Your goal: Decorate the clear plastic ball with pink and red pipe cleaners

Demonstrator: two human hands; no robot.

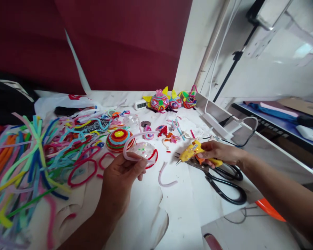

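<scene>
Between the fingertips of my left hand (126, 170) is a pale lilac pipe cleaner (125, 147), bent in a curve. Just behind it lies a clear plastic dome (143, 149) with a red pipe cleaner (155, 160) at its edge. My right hand (216, 152) is wrapped round a yellow hot glue gun (190, 152), its nozzle pointing down and left. Under the glue gun lies a pair of scissors (225, 189) with black handles. A second lilac piece (163, 180), curved, lies on the white table (182, 215) between my hands.
Loose pipe cleaners (39, 156) in many colours cover the left side. A striped dome (119, 139) sits behind my left hand. Several decorated figures (159, 100) stand at the back beside a small white digital device (140, 105). A white power strip (219, 126) runs along the right.
</scene>
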